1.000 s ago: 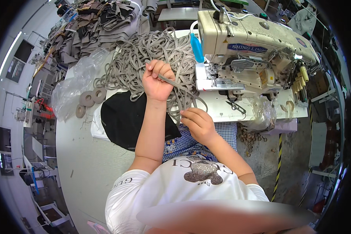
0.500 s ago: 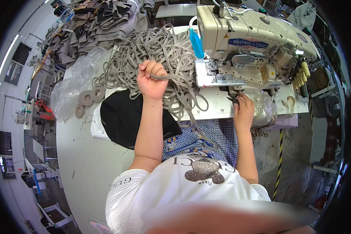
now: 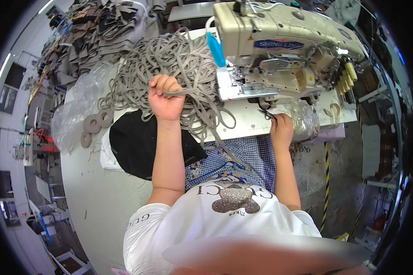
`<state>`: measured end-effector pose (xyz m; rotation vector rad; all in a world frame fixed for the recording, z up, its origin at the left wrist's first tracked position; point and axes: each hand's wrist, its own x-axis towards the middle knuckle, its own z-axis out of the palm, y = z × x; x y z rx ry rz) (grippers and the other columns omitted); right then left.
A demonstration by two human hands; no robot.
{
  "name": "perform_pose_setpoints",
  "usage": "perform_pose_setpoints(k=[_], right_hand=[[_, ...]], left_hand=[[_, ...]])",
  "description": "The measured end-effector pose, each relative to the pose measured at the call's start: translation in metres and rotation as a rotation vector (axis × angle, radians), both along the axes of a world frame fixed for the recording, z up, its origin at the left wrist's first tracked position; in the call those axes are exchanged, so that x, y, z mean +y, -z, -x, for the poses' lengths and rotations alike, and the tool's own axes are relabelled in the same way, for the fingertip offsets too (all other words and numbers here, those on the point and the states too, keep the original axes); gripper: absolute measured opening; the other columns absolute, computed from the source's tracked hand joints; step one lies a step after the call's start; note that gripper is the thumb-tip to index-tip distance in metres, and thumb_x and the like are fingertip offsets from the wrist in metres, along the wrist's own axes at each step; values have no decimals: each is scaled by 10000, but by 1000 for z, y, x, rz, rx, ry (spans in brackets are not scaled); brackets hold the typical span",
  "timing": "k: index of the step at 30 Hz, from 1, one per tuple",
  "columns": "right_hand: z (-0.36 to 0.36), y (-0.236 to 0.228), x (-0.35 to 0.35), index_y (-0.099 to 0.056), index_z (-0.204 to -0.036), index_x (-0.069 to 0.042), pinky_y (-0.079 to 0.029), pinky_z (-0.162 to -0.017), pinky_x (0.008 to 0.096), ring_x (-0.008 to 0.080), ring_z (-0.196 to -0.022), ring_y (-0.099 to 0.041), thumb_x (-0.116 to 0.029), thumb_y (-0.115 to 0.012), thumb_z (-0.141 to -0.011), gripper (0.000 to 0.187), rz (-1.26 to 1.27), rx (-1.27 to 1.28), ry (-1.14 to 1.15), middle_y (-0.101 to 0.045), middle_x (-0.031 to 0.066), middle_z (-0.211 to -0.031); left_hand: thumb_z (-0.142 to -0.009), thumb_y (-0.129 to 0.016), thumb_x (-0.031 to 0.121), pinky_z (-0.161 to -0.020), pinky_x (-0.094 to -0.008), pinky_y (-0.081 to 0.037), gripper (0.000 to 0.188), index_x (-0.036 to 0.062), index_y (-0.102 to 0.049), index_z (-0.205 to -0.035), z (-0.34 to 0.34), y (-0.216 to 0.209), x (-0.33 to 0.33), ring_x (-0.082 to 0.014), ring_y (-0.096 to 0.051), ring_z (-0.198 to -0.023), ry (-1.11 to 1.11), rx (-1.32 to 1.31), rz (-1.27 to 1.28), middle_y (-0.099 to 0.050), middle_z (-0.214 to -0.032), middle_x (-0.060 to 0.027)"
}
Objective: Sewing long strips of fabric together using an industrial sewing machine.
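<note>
My left hand [image 3: 166,98] is closed in a fist, palm side up, above a large tangled heap of grey fabric tape [image 3: 147,59]. A strand of that tape runs out of the fist to the right and back toward the heap. Below the front edge of the sewing machine [image 3: 280,50], my right hand [image 3: 282,131] pinches small dark thread snips [image 3: 266,113]. Their slim ends point up and left, while the rest is covered by my fingers. One loop of tape hangs over the table edge onto the blue checked cloth [image 3: 225,160] on my lap.
Black fabric [image 3: 135,144] lies under my left forearm. Rolls of tape [image 3: 92,123] and a clear plastic bag [image 3: 80,103] are farther left. Stacked grey fabric pieces [image 3: 101,34] rise at the back left. A plastic-wrapped bundle [image 3: 304,123] sits right of my right hand.
The whole view has shifted, so the machine and table appear farther left. My right hand has turned slightly, and the snips now stick out more. My left hand keeps its grip on the tape.
</note>
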<state>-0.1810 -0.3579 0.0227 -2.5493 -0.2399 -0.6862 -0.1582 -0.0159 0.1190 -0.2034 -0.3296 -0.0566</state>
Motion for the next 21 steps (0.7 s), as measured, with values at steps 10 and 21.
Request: perform_pose_setpoints(k=[10,21], right_hand=[[32,-24,76,-543,-1058,-33,-431,-622,246,121,-654,-506,-164,-426,-917,225,-855,499,-424,-543,28,-765],[18,-68,115,-520,-1037,4,-235,-381,176,42,-437,-262,-227,-391,-952,278,-1794,1362,-813,-379,-21,-593]], left_hand=[[-826,-465,83,-486,-235,-232,178,105,-450,-650,4,-1,-1,-85,-269,-489,37,-17,-5,-327,-530,21],[-828,-470,99,-482,-232,-232,176,108,-458,-653,10,-4,-8,-81,-280,-492,-23,1,-33,-331,-525,29]])
